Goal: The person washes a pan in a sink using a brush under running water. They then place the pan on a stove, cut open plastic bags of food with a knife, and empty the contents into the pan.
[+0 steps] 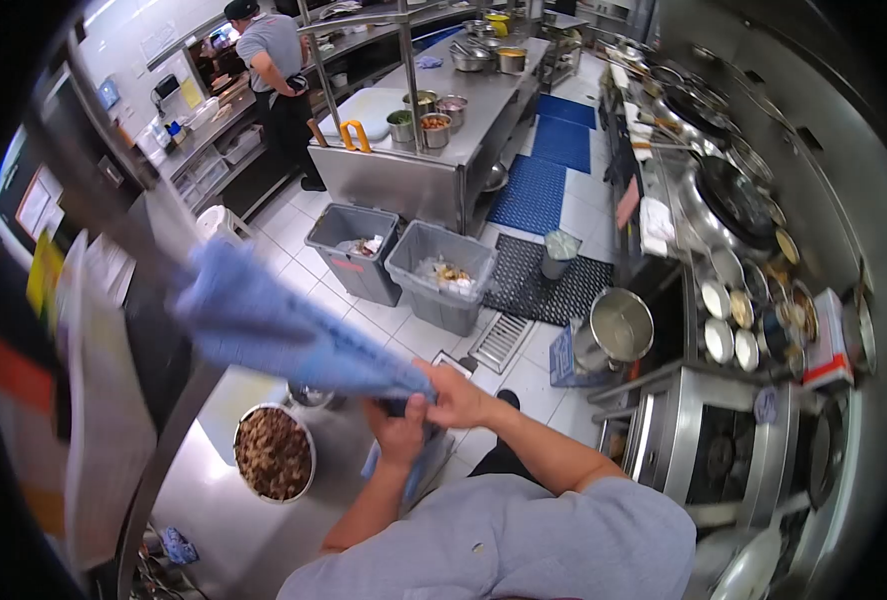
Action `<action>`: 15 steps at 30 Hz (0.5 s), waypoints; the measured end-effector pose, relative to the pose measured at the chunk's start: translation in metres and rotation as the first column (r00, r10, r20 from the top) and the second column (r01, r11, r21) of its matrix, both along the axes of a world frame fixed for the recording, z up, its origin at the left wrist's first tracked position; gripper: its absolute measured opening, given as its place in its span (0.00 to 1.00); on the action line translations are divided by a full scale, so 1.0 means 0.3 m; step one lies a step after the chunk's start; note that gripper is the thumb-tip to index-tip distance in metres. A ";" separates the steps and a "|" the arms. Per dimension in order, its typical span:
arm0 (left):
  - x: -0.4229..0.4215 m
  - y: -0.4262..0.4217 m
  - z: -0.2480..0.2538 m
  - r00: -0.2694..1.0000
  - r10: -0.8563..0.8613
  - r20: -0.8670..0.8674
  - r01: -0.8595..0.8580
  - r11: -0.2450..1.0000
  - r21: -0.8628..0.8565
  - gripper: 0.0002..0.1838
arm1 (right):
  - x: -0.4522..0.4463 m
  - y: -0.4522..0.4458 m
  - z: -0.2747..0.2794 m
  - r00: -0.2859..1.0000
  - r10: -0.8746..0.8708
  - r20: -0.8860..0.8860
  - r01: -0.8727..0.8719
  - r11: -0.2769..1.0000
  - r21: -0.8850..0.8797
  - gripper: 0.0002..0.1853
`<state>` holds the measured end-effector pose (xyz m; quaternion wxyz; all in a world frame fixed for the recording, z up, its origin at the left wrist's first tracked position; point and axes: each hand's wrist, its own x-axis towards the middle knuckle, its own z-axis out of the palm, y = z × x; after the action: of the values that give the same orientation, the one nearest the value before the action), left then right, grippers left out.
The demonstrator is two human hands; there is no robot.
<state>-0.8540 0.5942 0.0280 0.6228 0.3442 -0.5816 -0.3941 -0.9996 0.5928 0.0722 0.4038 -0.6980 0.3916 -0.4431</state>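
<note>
Gripping a long, pale-blue fabric cloth [284, 335], both hands are working close together in the head view. The right hand [459, 398] is clutching the near end; the left hand [397, 434] is clasping it just beside, its fingers partly hidden. The cloth is extending ahead and leftward of the hands, its far part blurring, probably from swinging. Left of the left hand, a round, white-rimmed tub [313, 472] is standing uncovered on the grey steel counter [189, 510], heaped with chunky brown food [274, 450]. A wide swing could be shedding lint into that food; a slack grip could be letting the cloth slip onto it.
</note>
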 end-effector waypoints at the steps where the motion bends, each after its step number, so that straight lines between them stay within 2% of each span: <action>1: -0.052 -0.045 -0.016 0.997 -0.028 -0.066 0.028 1.000 0.001 0.22 | -0.054 -0.048 -0.039 0.998 0.057 0.008 -0.056 0.995 -0.086 0.25; 3: -0.143 -0.150 -0.068 0.987 0.146 -0.067 -0.139 0.986 0.091 0.17 | -0.170 -0.144 -0.021 0.985 0.173 -0.003 -0.170 0.963 -0.210 0.26; 4: -0.180 -0.211 -0.093 0.983 0.173 -0.055 -0.167 0.981 0.102 0.17 | -0.241 -0.203 -0.015 0.980 0.200 0.008 -0.194 0.960 -0.200 0.26; 6: -0.234 -0.313 -0.125 0.895 0.445 0.014 -0.441 0.881 0.172 0.20 | -0.393 -0.325 -0.021 0.920 0.389 0.034 -0.385 0.918 -0.090 0.24; 7: -0.254 -0.361 -0.117 0.880 0.474 0.020 -0.469 0.863 0.186 0.20 | -0.478 -0.417 -0.040 0.895 0.447 0.008 -0.447 0.893 0.061 0.21; 8: -0.276 -0.415 -0.082 0.751 0.652 0.099 -0.658 0.753 0.030 0.23 | -0.556 -0.527 -0.082 0.861 0.508 -0.009 -0.495 0.842 0.215 0.19; 9: -0.296 -0.458 -0.061 0.579 0.800 0.157 -0.791 0.598 -0.134 0.26 | -0.622 -0.640 -0.128 0.873 0.449 -0.191 -0.415 0.889 0.194 0.16; 10: -0.317 -0.492 -0.055 0.504 0.861 0.059 -0.855 0.508 -0.101 0.30 | -0.671 -0.761 -0.162 0.851 0.372 -0.371 -0.341 0.928 0.149 0.14; 11: -0.303 -0.512 -0.094 0.473 0.878 0.071 -0.875 0.478 -0.081 0.30 | -0.701 -0.880 -0.171 0.856 0.282 -0.433 -0.282 0.957 0.065 0.12; 13: -0.240 -0.540 -0.183 0.324 0.941 0.098 -0.932 0.335 -0.137 0.29 | -0.714 -1.111 -0.116 0.833 0.166 -0.528 -0.207 0.978 -0.020 0.11; 14: -0.221 -0.554 -0.202 0.264 0.959 0.107 -0.949 0.278 -0.148 0.29 | -0.701 -1.222 -0.095 0.861 0.119 -0.495 -0.188 0.978 -0.093 0.10; 15: -0.215 -0.582 -0.173 0.203 0.979 0.015 -0.975 0.203 -0.085 0.29 | -0.677 -1.336 -0.080 0.886 0.072 -0.459 -0.166 0.972 -0.168 0.10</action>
<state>-0.9184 0.4197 -0.0237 0.7219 0.6288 -0.2650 0.1148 -1.2026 0.1920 0.0481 0.2555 -0.8416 0.3835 -0.2816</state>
